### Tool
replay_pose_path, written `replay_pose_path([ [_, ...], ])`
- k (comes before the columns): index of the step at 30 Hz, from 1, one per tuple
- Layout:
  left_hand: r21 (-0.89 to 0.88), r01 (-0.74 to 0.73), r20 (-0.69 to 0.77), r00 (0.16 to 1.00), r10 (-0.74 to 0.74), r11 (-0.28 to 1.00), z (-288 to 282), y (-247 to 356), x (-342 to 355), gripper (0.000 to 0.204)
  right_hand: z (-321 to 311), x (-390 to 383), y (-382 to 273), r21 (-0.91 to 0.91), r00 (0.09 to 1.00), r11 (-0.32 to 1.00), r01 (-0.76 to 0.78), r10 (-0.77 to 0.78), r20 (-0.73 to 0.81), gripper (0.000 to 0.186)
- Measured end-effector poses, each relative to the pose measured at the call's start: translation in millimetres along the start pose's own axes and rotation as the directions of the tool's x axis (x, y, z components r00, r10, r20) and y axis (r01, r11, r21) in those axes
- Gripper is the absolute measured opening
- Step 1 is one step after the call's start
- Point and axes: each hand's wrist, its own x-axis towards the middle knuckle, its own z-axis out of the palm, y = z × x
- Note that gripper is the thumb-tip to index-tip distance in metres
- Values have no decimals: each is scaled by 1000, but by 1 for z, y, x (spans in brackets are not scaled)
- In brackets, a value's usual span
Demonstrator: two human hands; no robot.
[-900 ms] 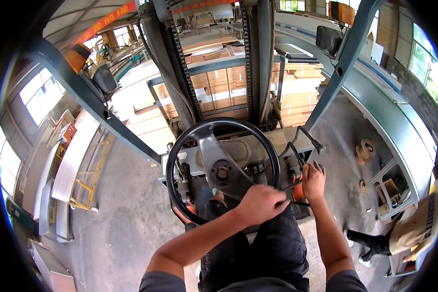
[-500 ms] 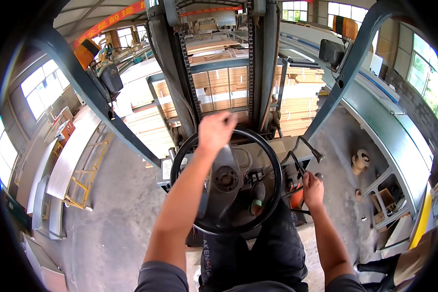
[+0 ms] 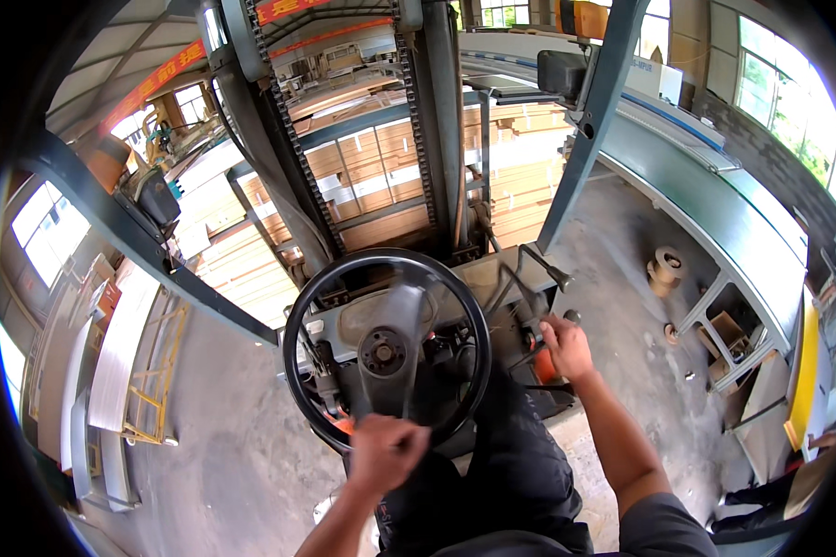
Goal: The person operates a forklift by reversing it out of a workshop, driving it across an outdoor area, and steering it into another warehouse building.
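A black steering wheel (image 3: 481,371) of a forklift stands before me, its spokes smeared by turning. My left hand (image 3: 388,453) is closed at the wheel's near rim, slightly blurred; its fingers hide the exact spot they grip. To the right of the wheel, my right hand (image 3: 566,347) is wrapped round a control lever, most of which the fingers cover. Other levers with black knobs (image 3: 561,278) rise just ahead of it. Beyond the wheel stands the mast (image 3: 432,121) with its chains, and past it a load of stacked boards (image 3: 372,167).
Grey overhead-guard posts (image 3: 585,158) flank the mast. On the right stand a long metal-topped bench (image 3: 687,186) and a wooden spool (image 3: 667,270) on the floor. A yellow-framed trolley (image 3: 149,399) with pale panels is at left. Another person's dark-clothed legs (image 3: 761,492) show at lower right.
My left hand has swept from the wheel's far rim to its near rim as the wheel turned. The view has swung, shifting the mast and load leftward. My right hand stays at the levers.
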Motion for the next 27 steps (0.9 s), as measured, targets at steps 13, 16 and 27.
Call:
replay_pose_path([
  [13, -95, -11, 88, 996, 19, 995, 50, 34, 40, 30, -5, -141, 38, -645, 621, 745, -171, 589, 517, 58],
  [16, -53, 4, 85, 996, 1, 999, 50, 31, 38, 29, -2, -132, 48, -654, 616, 733, -188, 607, 503, 61],
  [27, -77, -16, 68, 997, 22, 997, 79, 42, 52, 28, -8, -133, 91, -572, 733, 784, -242, 534, 422, 52],
])
